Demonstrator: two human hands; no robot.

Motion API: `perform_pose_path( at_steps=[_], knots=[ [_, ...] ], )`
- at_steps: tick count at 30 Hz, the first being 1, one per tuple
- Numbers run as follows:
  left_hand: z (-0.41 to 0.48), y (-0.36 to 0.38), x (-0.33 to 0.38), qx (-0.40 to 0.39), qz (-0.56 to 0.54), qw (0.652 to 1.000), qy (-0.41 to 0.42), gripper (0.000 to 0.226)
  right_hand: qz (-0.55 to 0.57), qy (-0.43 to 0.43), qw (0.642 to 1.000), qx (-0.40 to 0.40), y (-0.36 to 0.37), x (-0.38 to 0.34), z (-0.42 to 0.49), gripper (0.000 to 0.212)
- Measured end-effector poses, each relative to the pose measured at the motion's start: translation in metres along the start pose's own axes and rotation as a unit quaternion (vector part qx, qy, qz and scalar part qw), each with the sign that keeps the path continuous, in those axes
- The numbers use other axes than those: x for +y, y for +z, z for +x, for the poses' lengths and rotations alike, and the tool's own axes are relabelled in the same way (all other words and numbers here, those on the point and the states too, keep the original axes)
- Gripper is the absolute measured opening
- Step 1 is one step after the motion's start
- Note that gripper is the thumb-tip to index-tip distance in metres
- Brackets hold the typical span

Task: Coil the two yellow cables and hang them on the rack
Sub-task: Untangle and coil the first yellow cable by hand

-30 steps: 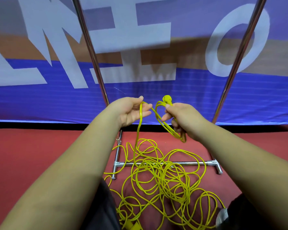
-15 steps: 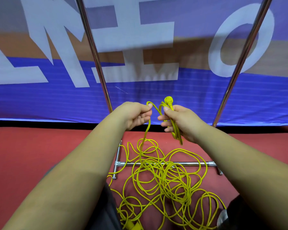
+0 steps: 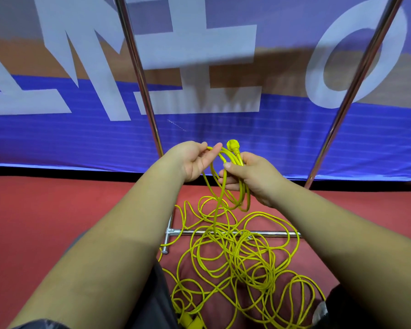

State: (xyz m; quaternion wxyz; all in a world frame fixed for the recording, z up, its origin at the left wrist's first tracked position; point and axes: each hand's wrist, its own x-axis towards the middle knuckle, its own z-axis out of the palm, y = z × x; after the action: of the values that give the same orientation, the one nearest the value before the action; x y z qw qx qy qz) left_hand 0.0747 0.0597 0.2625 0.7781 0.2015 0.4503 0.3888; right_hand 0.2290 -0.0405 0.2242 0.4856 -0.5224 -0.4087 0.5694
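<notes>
Right hand (image 3: 254,179) around narrow loops of smooth yellow cable (image 3: 233,146)

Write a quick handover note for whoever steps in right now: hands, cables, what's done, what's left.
Left hand: pinches a strand of yellow cable rising from the floor.
Right hand: grips a few small loops just below the plug.
Most of the cable lies in a loose tangle on the red floor, across the base bar of the rack.
Done: only the first loops.
Left: finish this coil, coil the second cable, hang both; nothing hangs on the visible poles.
</notes>
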Motion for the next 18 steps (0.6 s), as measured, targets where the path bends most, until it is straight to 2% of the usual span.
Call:
perform_pose_path(
  at_steps=[1, 3, 6, 7, 9, 11, 13, 15, 16, 18],
  knots=[
    [0.002, 0.0, 0.0, 0.006, 0.042, 0.999, 0.001, 0.018, 0.0, -0.001, 1.0, 0.007, 0.0, -0.002, 0.0, 0.013],
    [0.003, -0.004, -0.002, 0.039, 0.208, 0.977, 0.006, 0.03, 0.011, -0.004, 1.0, 0.023, -0.001, -0.007, 0.0, 0.01],
    [0.002, -0.014, -0.008, 0.052, 0.485, 0.873, 0.001, 0.025, 0.029, -0.021, 0.998, 0.053, -0.004, -0.014, -0.001, 0.006],
    [0.002, -0.019, -0.012, 0.021, 0.553, 0.833, -0.014, 0.024, 0.035, -0.027, 0.997, 0.063, -0.006, -0.016, -0.001, 0.006],
    [0.006, -0.03, -0.024, -0.098, 0.67, 0.735, -0.048, 0.028, 0.057, -0.036, 0.994, 0.081, -0.011, -0.02, 0.001, 0.006],
    [0.009, -0.037, -0.039, -0.218, 0.73, 0.641, -0.095, 0.038, 0.087, -0.047, 0.99, 0.099, -0.016, -0.024, 0.005, 0.007],
    [0.011, -0.04, -0.05, -0.276, 0.75, 0.591, -0.11, 0.033, 0.12, -0.057, 0.984, 0.122, -0.023, -0.028, 0.008, 0.011],
    [0.012, -0.038, -0.052, -0.287, 0.765, 0.574, -0.056, 0.025, 0.162, -0.068, 0.974, 0.143, -0.029, -0.033, 0.01, 0.015],
    [0.012, -0.036, -0.051, -0.285, 0.758, 0.586, -0.027, 0.023, 0.189, -0.072, 0.967, 0.153, -0.032, -0.036, 0.011, 0.016],
    [0.01, -0.033, -0.046, -0.273, 0.718, 0.64, 0.006, 0.023, 0.249, -0.075, 0.95, 0.172, -0.038, -0.042, 0.013, 0.014]
  ],
)
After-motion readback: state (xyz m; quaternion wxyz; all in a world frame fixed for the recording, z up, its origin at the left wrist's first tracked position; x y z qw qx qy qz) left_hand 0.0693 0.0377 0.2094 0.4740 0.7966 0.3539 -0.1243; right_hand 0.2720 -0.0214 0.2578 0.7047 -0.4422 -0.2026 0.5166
